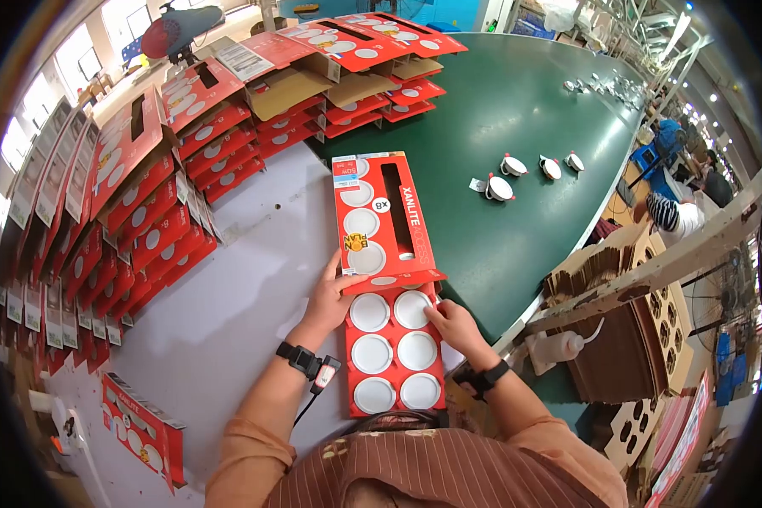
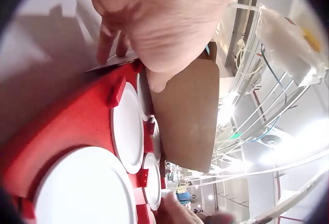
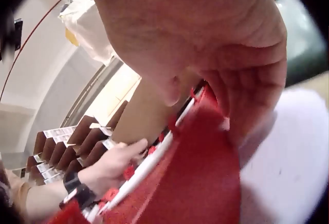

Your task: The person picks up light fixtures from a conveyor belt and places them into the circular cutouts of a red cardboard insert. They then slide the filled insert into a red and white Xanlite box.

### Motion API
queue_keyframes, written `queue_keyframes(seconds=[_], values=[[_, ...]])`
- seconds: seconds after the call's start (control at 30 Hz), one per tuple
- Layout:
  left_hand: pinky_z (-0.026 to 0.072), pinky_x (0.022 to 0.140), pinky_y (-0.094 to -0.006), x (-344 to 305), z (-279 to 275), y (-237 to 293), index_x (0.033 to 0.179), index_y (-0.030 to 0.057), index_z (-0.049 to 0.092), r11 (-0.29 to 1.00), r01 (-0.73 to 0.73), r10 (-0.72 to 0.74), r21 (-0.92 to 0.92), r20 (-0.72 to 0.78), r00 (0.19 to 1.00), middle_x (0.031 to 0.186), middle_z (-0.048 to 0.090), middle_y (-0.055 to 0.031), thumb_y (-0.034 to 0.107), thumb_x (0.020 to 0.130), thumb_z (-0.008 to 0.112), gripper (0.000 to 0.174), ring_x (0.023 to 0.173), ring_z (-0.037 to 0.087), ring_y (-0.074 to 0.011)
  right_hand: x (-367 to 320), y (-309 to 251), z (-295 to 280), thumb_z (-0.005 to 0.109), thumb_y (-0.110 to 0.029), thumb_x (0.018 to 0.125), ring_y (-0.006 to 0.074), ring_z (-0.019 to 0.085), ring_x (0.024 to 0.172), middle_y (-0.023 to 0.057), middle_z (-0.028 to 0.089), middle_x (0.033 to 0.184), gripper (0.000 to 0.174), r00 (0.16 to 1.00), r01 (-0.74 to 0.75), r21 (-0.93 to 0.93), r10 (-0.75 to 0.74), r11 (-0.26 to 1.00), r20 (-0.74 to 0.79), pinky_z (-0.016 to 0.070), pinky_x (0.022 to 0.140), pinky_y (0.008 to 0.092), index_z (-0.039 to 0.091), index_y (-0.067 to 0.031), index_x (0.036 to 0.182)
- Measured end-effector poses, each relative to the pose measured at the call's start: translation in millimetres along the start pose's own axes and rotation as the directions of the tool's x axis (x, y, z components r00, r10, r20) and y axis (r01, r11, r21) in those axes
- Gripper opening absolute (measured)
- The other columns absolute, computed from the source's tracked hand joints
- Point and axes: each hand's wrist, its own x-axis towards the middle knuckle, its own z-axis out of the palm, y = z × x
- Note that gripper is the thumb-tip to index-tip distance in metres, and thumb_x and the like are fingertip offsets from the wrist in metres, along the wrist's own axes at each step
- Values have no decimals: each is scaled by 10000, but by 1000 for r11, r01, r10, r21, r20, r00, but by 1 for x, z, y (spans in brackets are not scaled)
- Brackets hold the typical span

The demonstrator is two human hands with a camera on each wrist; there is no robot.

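A red printed carton (image 1: 383, 229) with a long slot lies in front of me, its near end raised and agape. A red tray (image 1: 393, 332) of round white puck lights (image 1: 372, 353) sits partly inside that end, several lights still outside. My left hand (image 1: 328, 298) grips the carton's left side by the mouth, thumb over the top flap. On the opposite side my right hand (image 1: 455, 328) pinches the tray's right edge, thumb on top and fingers down its side, as the right wrist view shows. The brown inner flap (image 2: 187, 116) stands up in the left wrist view.
Stacked red cartons (image 1: 152, 237) curve along the left and back. A single carton (image 1: 144, 432) lies at the lower left. White lamp-like pieces (image 1: 499, 188) sit on the green table (image 1: 449, 110). Brown cardboard dividers (image 1: 626, 339) and a white bottle (image 1: 557, 347) are at the right.
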Motion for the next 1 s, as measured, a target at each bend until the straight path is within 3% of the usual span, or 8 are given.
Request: queue_keyframes(seconds=[0.2,0.27,0.37,0.43,0.67,0.73,0.83,1.0], values=[[430,953,-311,-11,-24,12,1054,65,666,997,70,-70,11,59,996,1459,269,-166,11,819,613,247,1156,519,-255,7,-11,17,558,-354,842,383,608,765,229,620,788,385,975,175,-206,-199,963,-100,468,699,447,586,29,819],[397,981,-354,-21,-32,27,1036,71,674,983,81,-95,163,81,992,1433,287,-218,22,805,605,247,1220,454,-319,13,0,25,553,-390,829,374,620,785,256,623,821,427,990,128,-179,-136,975,-30,474,700,454,607,30,874],[399,986,-344,-38,-24,2,977,22,677,993,62,-60,-97,17,998,1438,287,-222,7,808,614,180,1242,440,-330,7,18,37,534,-457,838,371,622,788,244,633,844,492,987,153,-113,-159,982,-38,475,716,431,622,25,888],[421,956,-333,-48,-28,26,974,-11,673,990,80,-83,117,20,996,1441,286,-216,-8,797,629,182,1196,490,-313,-3,13,35,529,-478,843,383,614,778,245,630,822,509,981,187,-154,-191,970,-10,467,711,441,633,20,864],[445,913,-337,-77,-14,28,1004,-32,651,996,83,-84,-8,-55,995,1436,296,-187,-19,793,623,213,1099,554,-298,-29,5,22,523,-495,851,365,617,851,230,640,891,521,984,142,-192,-119,971,129,467,765,425,616,12,924],[448,877,-380,-88,-7,27,1033,-29,625,951,222,-144,217,-325,935,1328,423,-220,108,807,645,266,1053,563,-335,-33,7,22,517,-507,858,353,611,836,219,634,880,522,980,123,-207,-86,971,179,463,729,413,596,0,953],[445,829,-430,-99,-4,0,1055,-23,591,879,477,-471,-5,-164,867,1138,555,-243,240,810,641,363,1003,564,-385,-33,8,26,526,-493,853,354,614,829,223,635,876,508,983,122,-242,-83,963,164,465,729,416,594,1,948],[465,751,-452,-83,1,-29,1054,69,609,928,367,-343,61,-243,907,951,627,-223,251,834,585,286,916,584,-413,-14,15,51,560,-404,837,397,610,838,257,625,875,443,988,154,-175,-155,972,13,472,741,459,588,26,940]])
